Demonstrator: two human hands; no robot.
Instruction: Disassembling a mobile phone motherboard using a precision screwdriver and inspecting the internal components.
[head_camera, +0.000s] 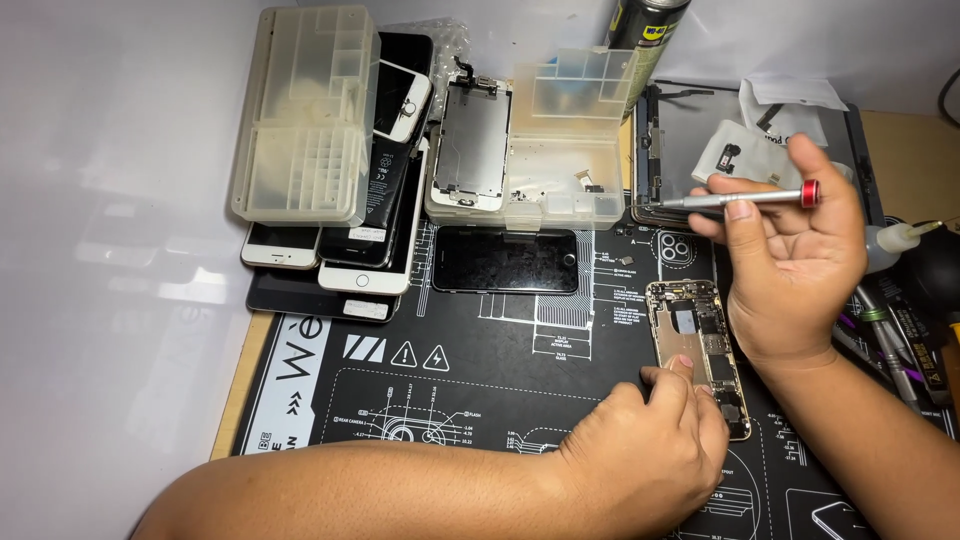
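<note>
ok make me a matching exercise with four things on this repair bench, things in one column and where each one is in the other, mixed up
Things
1. slim silver screwdriver with a red cap
2. opened gold phone body with its circuit boards showing
3. black phone screen panel lying flat
4. clear plastic compartment box

Places
A. on top of the stack of phones at the back left
B. held in the right hand
C. on the black printed work mat, under the fingertips of the left hand
D. on the mat just in front of the open parts tray

Pairs: 1-B, 2-C, 3-D, 4-A
</note>
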